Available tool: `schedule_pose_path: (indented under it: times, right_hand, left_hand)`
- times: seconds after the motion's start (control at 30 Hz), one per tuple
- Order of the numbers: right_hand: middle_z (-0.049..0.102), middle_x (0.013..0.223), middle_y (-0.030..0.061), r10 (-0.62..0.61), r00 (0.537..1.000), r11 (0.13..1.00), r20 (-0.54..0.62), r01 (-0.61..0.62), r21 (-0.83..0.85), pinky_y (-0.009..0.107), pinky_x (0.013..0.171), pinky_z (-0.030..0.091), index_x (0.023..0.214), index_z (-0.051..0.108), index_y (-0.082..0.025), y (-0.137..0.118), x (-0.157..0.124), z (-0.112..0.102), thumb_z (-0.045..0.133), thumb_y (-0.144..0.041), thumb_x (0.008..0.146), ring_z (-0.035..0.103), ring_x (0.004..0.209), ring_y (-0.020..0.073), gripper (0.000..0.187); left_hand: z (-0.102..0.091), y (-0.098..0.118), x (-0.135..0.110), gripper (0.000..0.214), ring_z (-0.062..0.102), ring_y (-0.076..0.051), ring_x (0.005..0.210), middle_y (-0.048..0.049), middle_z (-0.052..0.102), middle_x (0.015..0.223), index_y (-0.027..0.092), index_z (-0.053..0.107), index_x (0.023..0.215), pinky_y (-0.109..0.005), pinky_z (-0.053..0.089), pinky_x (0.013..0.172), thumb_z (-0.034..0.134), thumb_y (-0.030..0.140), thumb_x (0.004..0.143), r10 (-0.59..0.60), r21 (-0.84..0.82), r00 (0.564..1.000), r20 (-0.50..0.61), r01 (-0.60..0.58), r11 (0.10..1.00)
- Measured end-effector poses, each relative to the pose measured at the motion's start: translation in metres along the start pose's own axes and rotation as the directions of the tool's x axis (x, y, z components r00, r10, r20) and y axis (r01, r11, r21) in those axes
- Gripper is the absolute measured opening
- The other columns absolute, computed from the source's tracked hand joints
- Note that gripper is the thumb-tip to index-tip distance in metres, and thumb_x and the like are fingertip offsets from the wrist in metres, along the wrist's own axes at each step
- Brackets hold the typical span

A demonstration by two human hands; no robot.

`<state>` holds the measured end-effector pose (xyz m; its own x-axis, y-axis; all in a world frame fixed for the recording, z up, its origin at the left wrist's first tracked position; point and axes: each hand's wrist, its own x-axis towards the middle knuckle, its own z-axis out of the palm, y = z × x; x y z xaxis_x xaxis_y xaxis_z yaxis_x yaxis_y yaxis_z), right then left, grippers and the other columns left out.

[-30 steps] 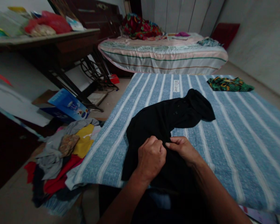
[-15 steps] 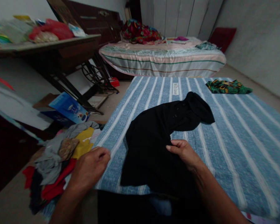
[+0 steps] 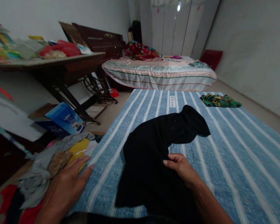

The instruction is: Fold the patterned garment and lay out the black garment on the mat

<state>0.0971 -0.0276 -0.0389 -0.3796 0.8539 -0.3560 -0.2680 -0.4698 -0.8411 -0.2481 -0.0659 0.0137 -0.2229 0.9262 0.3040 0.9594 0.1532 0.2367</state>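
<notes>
A black garment [image 3: 149, 161] with a collar and small buttons lies bunched on a blue-and-white striped sheet [image 3: 116, 133], its collar end pointing away to the right. My right hand [image 3: 180, 168] pinches the garment's right edge between thumb and fingers. To the left, over the bed's edge and near the clothes pile, my left hand [image 3: 68, 183] has its fingers stretched out and thumb apart, with nothing in it. The garment's near end runs down toward my body and is partly hidden by my right forearm.
A folded green-and-black patterned cloth [image 3: 220, 101] lies at the far right of the sheet. Mixed clothes [image 3: 39, 177] are heaped low on the left, by a blue box [image 3: 65, 118]. A sewing-machine table [image 3: 84, 59] stands at left; another bed [image 3: 163, 74] is behind.
My left hand has opened from a curled shape and moved left and down toward the clothes pile. My right hand keeps its pinch on the black garment. The view has tilted up slightly.
</notes>
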Motion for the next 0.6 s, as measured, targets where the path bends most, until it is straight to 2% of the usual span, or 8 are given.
schedule_pose_path:
  times: [0.03, 0.1, 0.2, 0.3, 0.4, 0.5, 0.6]
  right_hand:
    - [0.064, 0.058, -0.0006, 0.002, 1.000, 1.000, -0.002, -0.002, -0.004, 0.023, 0.051, 0.038, 0.066, 0.066, -0.015, 0.001, 0.001, 0.000, 0.080, -0.042, 0.058, 0.054, 0.050, 0.0102, 0.032]
    - [0.063, 0.058, -0.0006, 0.003, 1.000, 1.000, -0.008, -0.003, -0.020, 0.023, 0.052, 0.038, 0.066, 0.064, -0.015, 0.002, 0.002, 0.000, 0.080, -0.043, 0.057, 0.053, 0.050, 0.0102, 0.033]
    - [0.061, 0.058, -0.0014, -0.015, 1.000, 0.999, -0.012, 0.015, -0.043, 0.023, 0.051, 0.036, 0.065, 0.063, -0.015, 0.003, 0.003, 0.001, 0.078, -0.045, 0.059, 0.051, 0.049, 0.0097, 0.034]
    - [0.058, 0.056, -0.0027, -0.042, 0.999, 0.996, -0.008, 0.041, -0.083, 0.022, 0.050, 0.035, 0.065, 0.061, -0.015, 0.004, 0.003, 0.001, 0.076, -0.047, 0.061, 0.047, 0.047, 0.0085, 0.035]
    - [0.052, 0.052, -0.0043, -0.101, 0.994, 0.980, -0.047, 0.091, -0.178, 0.021, 0.046, 0.030, 0.064, 0.059, -0.016, 0.003, 0.003, -0.003, 0.071, -0.051, 0.067, 0.042, 0.046, 0.0071, 0.037]
    - [0.049, 0.050, -0.0041, -0.267, 0.953, 0.926, -0.143, 0.213, -0.311, 0.021, 0.046, 0.031, 0.062, 0.058, -0.016, -0.004, 0.010, -0.013, 0.063, -0.053, 0.075, 0.041, 0.046, 0.0076, 0.039]
    - [0.053, 0.051, -0.0024, -0.394, 0.890, 0.869, -0.228, 0.280, -0.407, 0.022, 0.045, 0.036, 0.068, 0.061, -0.016, -0.018, 0.026, -0.026, 0.060, -0.052, 0.077, 0.046, 0.045, 0.0092, 0.037]
  left_hand:
    - [0.005, 0.012, 0.006, 0.026, 0.061, -0.022, 0.105, 0.0079, 0.069, 0.109, 0.029, 0.063, 0.099, -0.036, 0.049, 0.089, 0.047, 0.041, 0.082, 0.007, -0.060, 0.999, 0.036, -0.005, 0.998]
    - [0.015, 0.036, 0.020, 0.036, 0.062, -0.024, 0.105, -0.0014, 0.068, 0.114, 0.022, 0.064, 0.101, -0.036, 0.049, 0.090, 0.047, 0.045, 0.080, 0.053, -0.166, 0.995, 0.090, -0.037, 0.985]
    - [0.034, 0.068, 0.044, 0.049, 0.061, -0.026, 0.106, -0.0099, 0.065, 0.118, 0.015, 0.064, 0.108, -0.035, 0.048, 0.090, 0.045, 0.050, 0.079, 0.083, -0.215, 0.982, 0.172, -0.045, 0.976]
    - [0.052, 0.091, 0.062, 0.054, 0.060, -0.027, 0.108, -0.0119, 0.065, 0.118, 0.013, 0.062, 0.112, -0.036, 0.046, 0.094, 0.044, 0.051, 0.079, 0.073, -0.204, 0.967, 0.244, -0.022, 0.979]
    - [0.068, 0.100, 0.069, 0.048, 0.062, -0.024, 0.106, -0.0102, 0.067, 0.115, 0.015, 0.062, 0.113, -0.034, 0.046, 0.093, 0.042, 0.045, 0.080, 0.096, -0.254, 0.953, 0.287, -0.021, 0.967]
    - [0.075, 0.101, 0.068, 0.044, 0.063, -0.024, 0.103, -0.0107, 0.068, 0.111, 0.015, 0.064, 0.108, -0.034, 0.047, 0.091, 0.042, 0.041, 0.079, 0.089, -0.284, 0.967, 0.239, -0.018, 0.959]
    - [0.068, 0.105, 0.067, 0.037, 0.064, -0.025, 0.098, -0.0104, 0.069, 0.105, 0.016, 0.067, 0.096, -0.035, 0.049, 0.087, 0.047, 0.041, 0.077, 0.036, -0.308, 0.998, 0.050, -0.019, 0.951]
